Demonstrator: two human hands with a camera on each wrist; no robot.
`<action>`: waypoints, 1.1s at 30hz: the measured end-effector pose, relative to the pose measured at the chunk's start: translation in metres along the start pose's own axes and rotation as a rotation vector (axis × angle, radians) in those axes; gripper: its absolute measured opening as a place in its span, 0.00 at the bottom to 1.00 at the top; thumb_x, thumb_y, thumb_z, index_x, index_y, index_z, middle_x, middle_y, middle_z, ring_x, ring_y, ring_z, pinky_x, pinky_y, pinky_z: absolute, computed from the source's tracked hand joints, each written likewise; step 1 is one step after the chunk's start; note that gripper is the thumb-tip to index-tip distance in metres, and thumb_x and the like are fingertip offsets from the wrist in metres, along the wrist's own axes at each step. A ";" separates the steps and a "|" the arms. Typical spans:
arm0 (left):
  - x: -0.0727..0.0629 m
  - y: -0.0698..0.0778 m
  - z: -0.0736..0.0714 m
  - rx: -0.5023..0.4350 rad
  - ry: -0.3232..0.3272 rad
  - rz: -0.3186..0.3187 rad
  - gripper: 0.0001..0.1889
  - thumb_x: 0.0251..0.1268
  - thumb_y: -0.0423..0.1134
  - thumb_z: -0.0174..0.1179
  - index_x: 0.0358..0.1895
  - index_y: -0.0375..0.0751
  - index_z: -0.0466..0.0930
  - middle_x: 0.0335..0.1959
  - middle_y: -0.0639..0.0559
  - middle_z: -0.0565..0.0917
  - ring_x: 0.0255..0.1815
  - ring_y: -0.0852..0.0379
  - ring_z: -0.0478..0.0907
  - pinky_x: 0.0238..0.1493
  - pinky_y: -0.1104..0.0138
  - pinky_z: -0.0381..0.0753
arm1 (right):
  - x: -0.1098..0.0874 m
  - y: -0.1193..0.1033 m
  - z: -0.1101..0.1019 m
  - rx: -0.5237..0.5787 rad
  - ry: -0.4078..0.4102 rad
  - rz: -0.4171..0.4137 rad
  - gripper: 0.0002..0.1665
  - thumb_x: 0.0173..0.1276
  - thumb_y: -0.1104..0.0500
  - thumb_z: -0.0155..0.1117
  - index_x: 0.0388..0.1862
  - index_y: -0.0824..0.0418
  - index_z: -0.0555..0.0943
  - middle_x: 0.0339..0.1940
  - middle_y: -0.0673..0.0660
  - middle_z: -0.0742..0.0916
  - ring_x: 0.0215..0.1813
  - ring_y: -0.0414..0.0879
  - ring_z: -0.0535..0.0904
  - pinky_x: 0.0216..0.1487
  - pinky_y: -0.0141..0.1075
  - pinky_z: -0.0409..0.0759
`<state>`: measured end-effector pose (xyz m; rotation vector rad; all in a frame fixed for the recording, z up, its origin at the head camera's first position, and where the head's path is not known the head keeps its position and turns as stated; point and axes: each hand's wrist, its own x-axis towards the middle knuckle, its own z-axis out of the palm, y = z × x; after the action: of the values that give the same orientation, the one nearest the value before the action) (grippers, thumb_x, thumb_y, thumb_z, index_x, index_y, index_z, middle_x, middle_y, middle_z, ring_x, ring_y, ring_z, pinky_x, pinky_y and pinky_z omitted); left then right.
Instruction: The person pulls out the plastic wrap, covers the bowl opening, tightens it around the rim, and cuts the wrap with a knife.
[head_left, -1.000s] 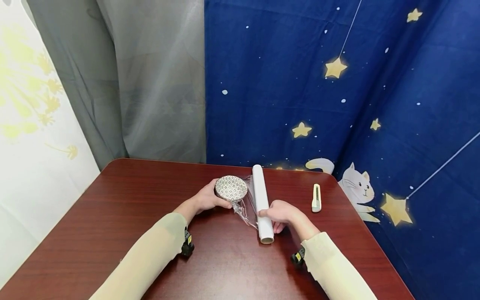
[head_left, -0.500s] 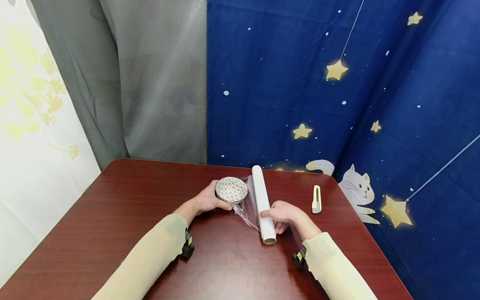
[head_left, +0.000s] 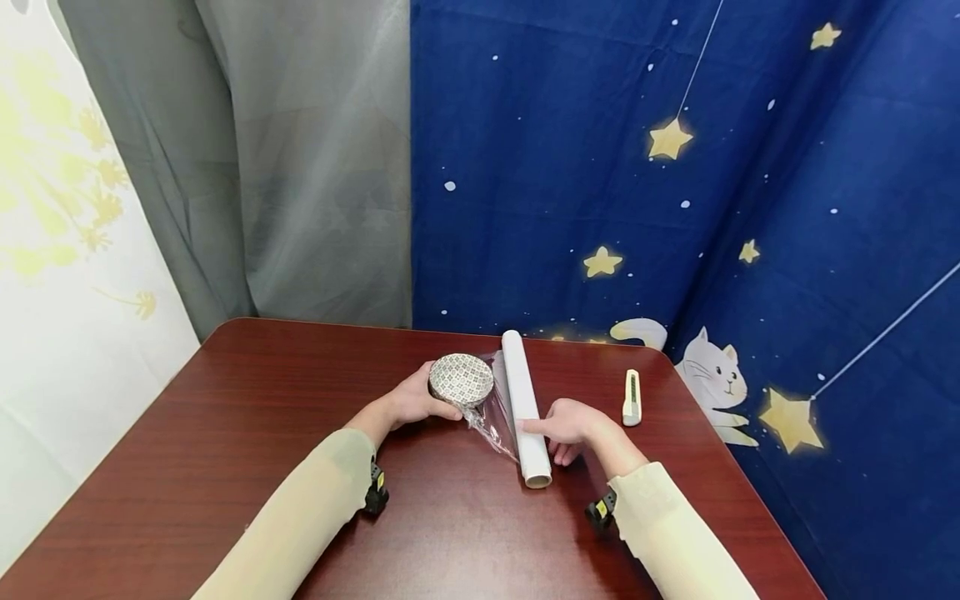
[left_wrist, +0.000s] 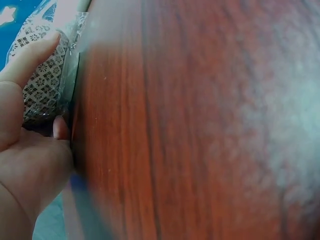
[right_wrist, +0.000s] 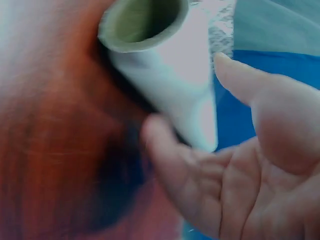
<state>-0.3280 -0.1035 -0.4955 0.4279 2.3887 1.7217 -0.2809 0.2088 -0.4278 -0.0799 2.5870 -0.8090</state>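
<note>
In the head view my left hand (head_left: 415, 396) holds a round patterned dish (head_left: 461, 380) by its left side. Clear film covers the dish in the left wrist view, where the thumb lies along the pattern. Cling film (head_left: 497, 417) stretches from the dish to a long white roll (head_left: 517, 392) lying on the table. My right hand (head_left: 573, 425) is at the near part of this roll, with the thumb laid across its top. The other fingers (right_wrist: 162, 145) stand to its right, loosely bent and spread away from the thumb. The roll's hollow core faces the right wrist camera.
A pale utility knife (head_left: 632, 398) lies right of the roll on the dark red table (head_left: 300, 358). A grey curtain (head_left: 322, 167) and a blue starry curtain (head_left: 540, 167) hang behind the table's far edge.
The roll's near end has shifted slightly right, and the film looks more spread out. My right fingers have moved a little away from the roll. The left hand stays on the dish.
</note>
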 end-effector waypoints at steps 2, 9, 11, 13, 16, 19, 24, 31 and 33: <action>0.000 0.000 0.000 -0.003 0.000 0.003 0.58 0.47 0.32 0.87 0.81 0.31 0.59 0.77 0.34 0.74 0.77 0.40 0.71 0.85 0.47 0.62 | 0.002 -0.005 -0.002 -0.100 0.101 -0.073 0.31 0.79 0.37 0.68 0.49 0.67 0.83 0.37 0.64 0.90 0.31 0.51 0.89 0.40 0.45 0.91; -0.002 0.001 0.001 -0.007 0.004 0.010 0.57 0.47 0.30 0.86 0.81 0.30 0.59 0.77 0.33 0.74 0.76 0.39 0.71 0.85 0.47 0.62 | 0.018 -0.019 0.007 -0.364 0.295 -0.357 0.27 0.82 0.55 0.66 0.75 0.60 0.81 0.77 0.70 0.80 0.76 0.70 0.76 0.78 0.60 0.75; -0.003 0.001 0.002 -0.007 0.006 0.000 0.58 0.47 0.31 0.86 0.81 0.30 0.59 0.77 0.33 0.74 0.77 0.40 0.71 0.85 0.47 0.62 | 0.020 -0.020 0.010 -0.405 0.273 -0.369 0.26 0.82 0.54 0.65 0.75 0.59 0.83 0.81 0.68 0.78 0.79 0.71 0.74 0.79 0.60 0.74; -0.004 0.001 0.003 -0.002 0.006 -0.007 0.58 0.47 0.31 0.87 0.81 0.31 0.58 0.78 0.34 0.73 0.77 0.40 0.70 0.86 0.46 0.62 | 0.021 -0.020 0.013 -0.427 0.263 -0.356 0.25 0.84 0.52 0.64 0.74 0.58 0.84 0.82 0.66 0.78 0.80 0.70 0.74 0.79 0.59 0.75; -0.004 0.002 0.003 0.002 0.007 -0.010 0.58 0.47 0.32 0.87 0.81 0.31 0.58 0.78 0.34 0.74 0.78 0.39 0.70 0.86 0.46 0.62 | 0.021 -0.020 0.014 -0.437 0.296 -0.322 0.23 0.84 0.50 0.64 0.71 0.57 0.87 0.81 0.62 0.80 0.79 0.66 0.78 0.77 0.57 0.78; -0.005 0.005 0.000 0.015 0.009 -0.008 0.58 0.47 0.32 0.87 0.81 0.30 0.59 0.77 0.33 0.74 0.77 0.39 0.70 0.86 0.46 0.62 | 0.022 -0.021 0.012 -0.433 0.342 -0.316 0.22 0.83 0.50 0.66 0.68 0.56 0.88 0.77 0.62 0.83 0.76 0.64 0.81 0.74 0.56 0.81; -0.007 0.006 -0.006 0.058 0.014 -0.035 0.57 0.47 0.35 0.88 0.80 0.30 0.60 0.76 0.34 0.75 0.76 0.40 0.71 0.85 0.46 0.64 | 0.025 -0.023 0.010 -0.427 0.353 -0.303 0.20 0.82 0.52 0.67 0.67 0.56 0.89 0.76 0.64 0.84 0.74 0.65 0.83 0.72 0.55 0.82; -0.008 0.003 -0.007 0.055 -0.003 -0.036 0.57 0.49 0.36 0.88 0.80 0.30 0.60 0.76 0.34 0.74 0.76 0.40 0.71 0.85 0.46 0.64 | 0.024 -0.021 0.010 -0.398 0.334 -0.262 0.21 0.81 0.53 0.69 0.68 0.56 0.88 0.77 0.65 0.82 0.76 0.65 0.81 0.74 0.55 0.81; -0.008 0.003 -0.006 0.052 -0.003 -0.036 0.57 0.49 0.36 0.88 0.80 0.30 0.59 0.77 0.34 0.73 0.76 0.40 0.71 0.85 0.47 0.64 | 0.023 -0.019 0.008 -0.404 0.339 -0.259 0.21 0.81 0.53 0.69 0.68 0.56 0.88 0.77 0.65 0.83 0.75 0.65 0.81 0.74 0.55 0.81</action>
<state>-0.3223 -0.1110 -0.4912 0.3928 2.4287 1.6454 -0.2997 0.1845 -0.4320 -0.4401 3.0744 -0.3926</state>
